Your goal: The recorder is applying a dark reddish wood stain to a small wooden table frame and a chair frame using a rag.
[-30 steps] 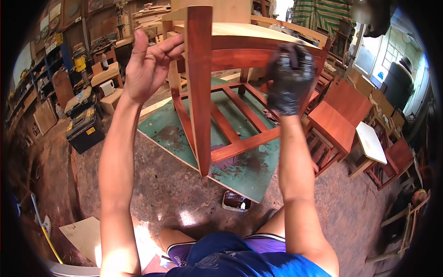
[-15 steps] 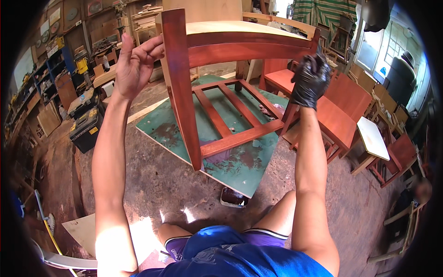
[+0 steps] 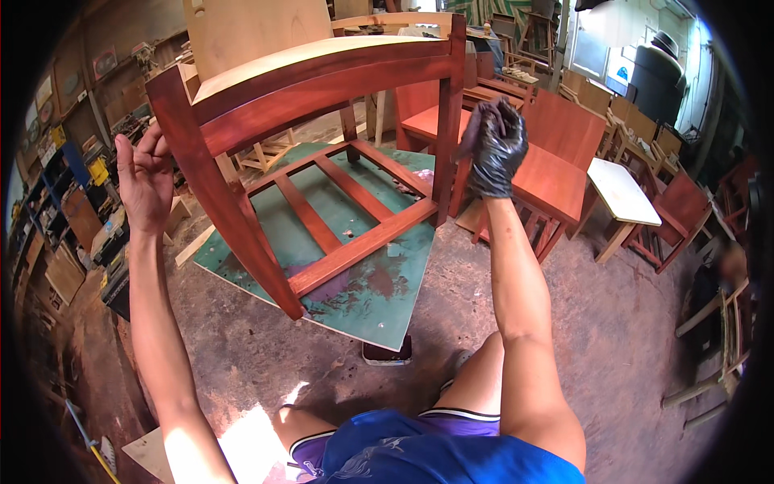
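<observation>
A red-stained wooden chair frame with a slatted lower part stands tilted before me on a green board smeared with dark stain. My left hand is at its left post, thumb raised apart and fingertips against the post, partly hidden behind it. My right hand, in a black glove, is closed around a dark reddish rag. It hovers just right of the chair's right post, apart from it.
A small container of dark liquid sits at the board's near corner. Several red chairs and a white-topped small table stand at the right. Shelves and tool boxes line the left; a wooden frame is at far right.
My right hand has come away from the chair's right post, and the rag now shows in it. The view has shifted, so the chair appears farther left. My left hand stays by the left post.
</observation>
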{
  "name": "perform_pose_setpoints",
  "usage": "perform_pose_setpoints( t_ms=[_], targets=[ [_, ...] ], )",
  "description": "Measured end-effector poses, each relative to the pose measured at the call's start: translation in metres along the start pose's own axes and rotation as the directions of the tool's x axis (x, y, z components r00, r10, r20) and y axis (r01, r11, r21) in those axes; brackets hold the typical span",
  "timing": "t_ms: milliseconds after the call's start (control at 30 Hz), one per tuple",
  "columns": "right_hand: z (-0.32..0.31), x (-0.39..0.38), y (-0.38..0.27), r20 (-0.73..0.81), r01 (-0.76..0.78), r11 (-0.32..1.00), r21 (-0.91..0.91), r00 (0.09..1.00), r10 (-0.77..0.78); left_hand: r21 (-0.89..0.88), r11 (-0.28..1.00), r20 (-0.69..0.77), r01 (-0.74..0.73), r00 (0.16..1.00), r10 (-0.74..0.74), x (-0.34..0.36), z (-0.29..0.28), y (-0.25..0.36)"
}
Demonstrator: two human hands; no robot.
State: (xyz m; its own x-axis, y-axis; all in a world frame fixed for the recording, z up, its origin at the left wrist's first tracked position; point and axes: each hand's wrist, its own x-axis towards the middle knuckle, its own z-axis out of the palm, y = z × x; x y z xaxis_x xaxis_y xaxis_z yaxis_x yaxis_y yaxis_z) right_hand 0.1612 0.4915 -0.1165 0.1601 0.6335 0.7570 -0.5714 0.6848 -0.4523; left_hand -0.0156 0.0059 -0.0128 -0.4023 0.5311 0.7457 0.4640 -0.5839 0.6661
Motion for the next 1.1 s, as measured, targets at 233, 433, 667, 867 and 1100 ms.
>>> perform_pose_setpoints(
  t_ms=[233, 433, 667, 867, 1100],
  targets=[
    [0.075, 0.098, -0.002, 0.068, 0.246, 0.965, -0.096, 0.968, -0.240, -0.003, 0.999, -0.060, -0.035, 0.998, 0.035, -0.005, 0.004, -0.006],
    [0.087, 0.067, 0.013, 0.111, 0.482, 0.863, -0.151, 0.876, -0.470, 0.022, 0.999, -0.101, -0.039, 0.994, 0.041, -0.004, -0.009, -0.011],
    [0.135, 0.197, 0.002, 0.124, 0.411, 0.868, -0.278, 0.912, -0.392, -0.133, 0.991, 0.049, -0.033, 0.998, 0.040, -0.004, -0.014, -0.008],
    [0.116, 0.200, -0.001, 0.158, 0.548, 0.819, 0.171, 0.805, -0.572, -0.181, 0.983, 0.001, -0.042, 0.999, 0.043, -0.017, -0.002, 0.002],
    [-0.005, 0.058, 0.059, 0.345, -0.099, 0.994, 0.042, 0.935, 0.078, 0.231, 0.973, -0.774, 0.020, 0.610, 0.171, 0.006, 0.066, 0.009]
  ],
)
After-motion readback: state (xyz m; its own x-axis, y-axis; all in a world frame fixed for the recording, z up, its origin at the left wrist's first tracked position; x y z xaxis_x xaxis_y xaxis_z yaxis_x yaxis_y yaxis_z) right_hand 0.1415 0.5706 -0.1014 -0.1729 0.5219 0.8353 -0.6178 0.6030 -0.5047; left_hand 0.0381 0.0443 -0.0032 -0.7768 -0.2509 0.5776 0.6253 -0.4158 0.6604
